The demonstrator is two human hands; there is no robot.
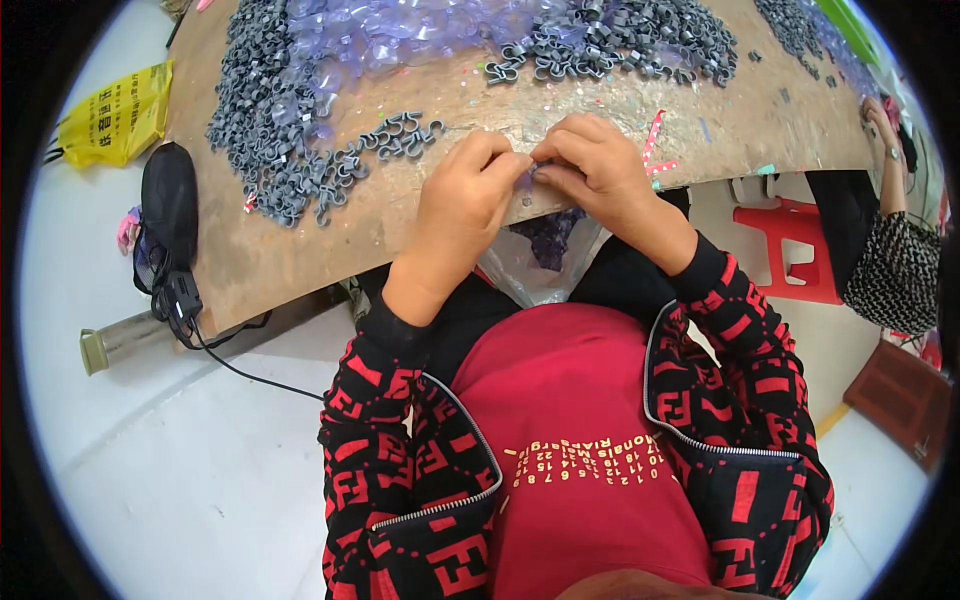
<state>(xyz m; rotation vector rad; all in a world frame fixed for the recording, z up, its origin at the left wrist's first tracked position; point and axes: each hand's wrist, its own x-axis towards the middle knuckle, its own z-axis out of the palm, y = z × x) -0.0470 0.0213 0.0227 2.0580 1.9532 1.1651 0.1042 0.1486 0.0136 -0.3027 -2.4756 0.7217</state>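
nearest my camera is one red shirt (590,400) with pale print, inside one open black-and-red jacket (365,450). going from the left, i count one yellow bag (115,118), one black case (170,205) by the table's edge and one clear container (130,342) with a green end. then comes a left heap of grey clips (262,120), too many and too tangled for me to count, bordering a spread of purple-tinted clear pieces (400,35) that i cannot number either. i have two hands in view, close together over the near edge. the left hand (465,195) has its thumb and forefinger pinched nearly closed on one small purplish piece (526,182), partly hidden; the right hand (600,175) pinches it from the other side, fingers curled. below them hangs one clear bag (548,287) with something dark purple inside. beyond the right hand is a second heap of grey clips (640,40), and beside that hand lies red, white-dotted strip (655,130); whether it is one length or two, i cannot tell. farther right i see one red stool (800,250) and one other person's arm (888,165).

the table (290,250) is worn tan board, flecked with coloured bits; the floor (200,450) is pale and glossy.
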